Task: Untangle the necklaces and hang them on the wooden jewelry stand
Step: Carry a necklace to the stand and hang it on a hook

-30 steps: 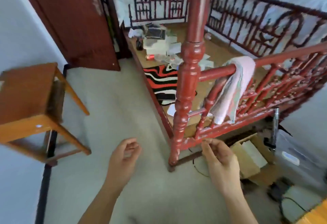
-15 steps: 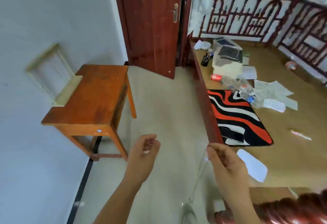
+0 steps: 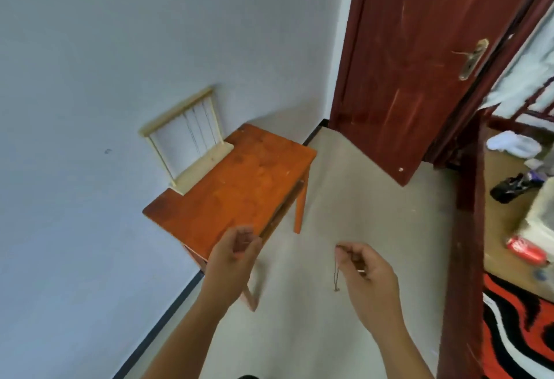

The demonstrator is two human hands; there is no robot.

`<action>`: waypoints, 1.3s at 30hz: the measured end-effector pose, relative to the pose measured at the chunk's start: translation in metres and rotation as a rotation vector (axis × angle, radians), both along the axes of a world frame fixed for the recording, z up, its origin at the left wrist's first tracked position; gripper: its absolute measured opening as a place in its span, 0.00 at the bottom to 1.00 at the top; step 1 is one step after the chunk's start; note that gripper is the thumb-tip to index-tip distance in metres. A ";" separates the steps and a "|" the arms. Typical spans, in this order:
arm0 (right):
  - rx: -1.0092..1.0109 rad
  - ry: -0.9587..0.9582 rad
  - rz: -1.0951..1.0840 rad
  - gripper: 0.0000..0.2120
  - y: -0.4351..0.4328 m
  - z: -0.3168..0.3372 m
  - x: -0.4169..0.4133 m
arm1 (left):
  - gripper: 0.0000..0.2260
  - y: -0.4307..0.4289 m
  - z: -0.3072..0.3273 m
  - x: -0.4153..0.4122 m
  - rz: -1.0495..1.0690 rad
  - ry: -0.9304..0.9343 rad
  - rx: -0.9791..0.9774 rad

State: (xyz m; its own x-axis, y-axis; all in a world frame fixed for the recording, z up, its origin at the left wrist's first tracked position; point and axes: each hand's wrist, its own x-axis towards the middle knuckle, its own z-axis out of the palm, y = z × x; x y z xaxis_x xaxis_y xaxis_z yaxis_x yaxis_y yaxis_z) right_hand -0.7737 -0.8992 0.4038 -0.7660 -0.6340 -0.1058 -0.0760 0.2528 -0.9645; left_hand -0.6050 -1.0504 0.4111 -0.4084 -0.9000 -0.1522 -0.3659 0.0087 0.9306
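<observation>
Pinching a thin necklace (image 3: pixel 336 270) at its top, the right hand (image 3: pixel 370 279) is held above the floor; the left hand (image 3: pixel 232 261) is loosely curled, its contents indiscernible. 3 chains are hung on the wooden jewelry stand (image 3: pixel 187 139) on the orange table (image 3: pixel 239 190).

Both forearms bare, no sleeves; hands, left (image 3: pixel 233 261) and right (image 3: pixel 370 276), ungloved

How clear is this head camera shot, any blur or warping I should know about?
Head view: soft overall, with wide-angle bending of the door edges. The thin necklace hanging from the right hand barely shows; strands on the wooden stand are faint lines. Lighting is even, with a mild shadow beside the table.
</observation>
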 end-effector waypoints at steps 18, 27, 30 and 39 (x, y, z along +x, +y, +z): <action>0.202 0.240 0.830 0.06 -0.405 0.004 -0.087 | 0.24 -0.289 -0.073 -0.074 0.066 0.026 0.071; 0.153 0.280 1.071 0.07 -0.503 0.023 -0.091 | 0.07 -0.355 -0.055 -0.083 0.172 0.279 -0.015; 0.137 0.378 1.081 0.07 -0.521 0.011 -0.095 | 0.04 -0.360 -0.056 -0.083 0.370 0.287 -0.025; 0.111 0.268 1.304 0.07 -0.578 0.013 -0.089 | 0.09 -0.371 -0.055 -0.066 0.638 0.363 0.041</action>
State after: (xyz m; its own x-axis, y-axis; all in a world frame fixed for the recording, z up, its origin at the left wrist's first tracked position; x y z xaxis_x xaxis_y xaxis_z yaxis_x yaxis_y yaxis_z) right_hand -0.8627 -1.4769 0.4171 0.3843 -0.9114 -0.1469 -0.5033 -0.0735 -0.8610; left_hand -0.6710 -1.4218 0.3559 0.1620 -0.9760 -0.1456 0.0429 -0.1405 0.9892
